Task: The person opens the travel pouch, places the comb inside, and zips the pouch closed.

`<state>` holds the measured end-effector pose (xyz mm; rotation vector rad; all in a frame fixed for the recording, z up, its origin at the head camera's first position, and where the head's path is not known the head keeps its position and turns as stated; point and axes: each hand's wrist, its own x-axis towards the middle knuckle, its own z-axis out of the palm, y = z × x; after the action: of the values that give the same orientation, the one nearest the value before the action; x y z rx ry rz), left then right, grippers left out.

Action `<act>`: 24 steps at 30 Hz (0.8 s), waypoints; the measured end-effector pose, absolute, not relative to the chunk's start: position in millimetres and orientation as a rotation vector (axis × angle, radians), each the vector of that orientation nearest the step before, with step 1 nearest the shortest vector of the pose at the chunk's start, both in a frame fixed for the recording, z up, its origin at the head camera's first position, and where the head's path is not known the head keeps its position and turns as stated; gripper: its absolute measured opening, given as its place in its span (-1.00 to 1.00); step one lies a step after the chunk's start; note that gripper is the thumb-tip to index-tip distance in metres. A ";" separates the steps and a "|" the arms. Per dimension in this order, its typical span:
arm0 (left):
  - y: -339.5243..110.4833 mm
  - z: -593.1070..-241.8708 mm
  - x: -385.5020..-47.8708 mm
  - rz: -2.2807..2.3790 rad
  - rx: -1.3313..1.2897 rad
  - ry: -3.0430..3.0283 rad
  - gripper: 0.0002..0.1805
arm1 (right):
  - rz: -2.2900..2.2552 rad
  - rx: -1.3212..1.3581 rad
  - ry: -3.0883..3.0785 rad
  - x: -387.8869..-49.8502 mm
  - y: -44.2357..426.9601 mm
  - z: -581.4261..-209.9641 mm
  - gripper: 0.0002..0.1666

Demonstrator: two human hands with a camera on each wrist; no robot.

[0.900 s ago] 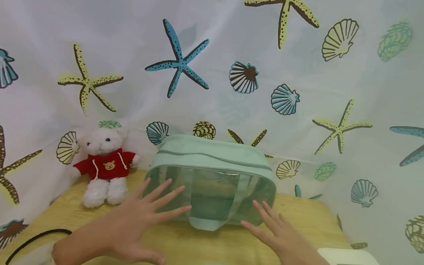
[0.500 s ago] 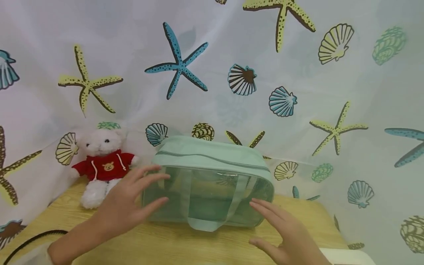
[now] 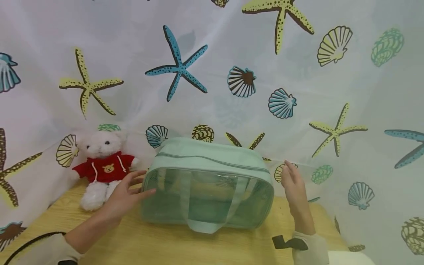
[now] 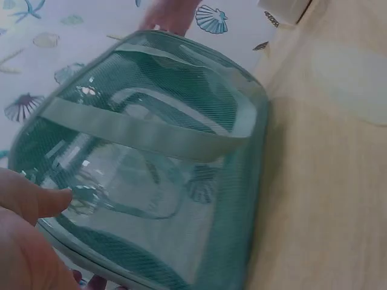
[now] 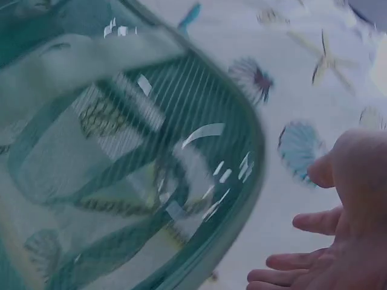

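Now your left hand (image 3: 125,193), spread wide, has reached the bag (image 3: 209,186). Your right hand (image 3: 295,189), also wide, has shifted beside it, apart; the bag stands flanked, unlifted.

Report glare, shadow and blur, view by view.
Head: one small glint on the bag, backdrop fairly sharp; left wrist: several white glints on the bag, soft shadow beside it on the table; right wrist: bright streaks across the bag, backdrop blurred.

wrist views crop the left hand (image 4: 27,248) and right hand (image 5: 357,223), the head view a white object (image 3: 347,258).
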<state>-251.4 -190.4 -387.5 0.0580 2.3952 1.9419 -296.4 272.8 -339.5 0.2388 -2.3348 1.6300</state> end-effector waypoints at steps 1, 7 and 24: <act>-191.8 -392.8 -252.5 1.946 0.035 2.366 -0.06 | 1.705 0.194 -2.369 -303.1 274.3 -347.6 -0.25; -197.7 -419.4 -257.5 1.961 -0.068 2.282 -0.11 | 2.011 0.285 -2.510 -319.9 268.2 -377.4 -0.11; -182.2 -439.5 -250.7 2.164 -0.376 2.241 -0.15 | 2.169 0.243 -2.528 -324.3 283.1 -425.1 -0.74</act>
<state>-250.7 -182.2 -439.5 -0.3763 2.2413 2.1635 -324.3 283.1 -425.1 0.2425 -2.5276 2.1689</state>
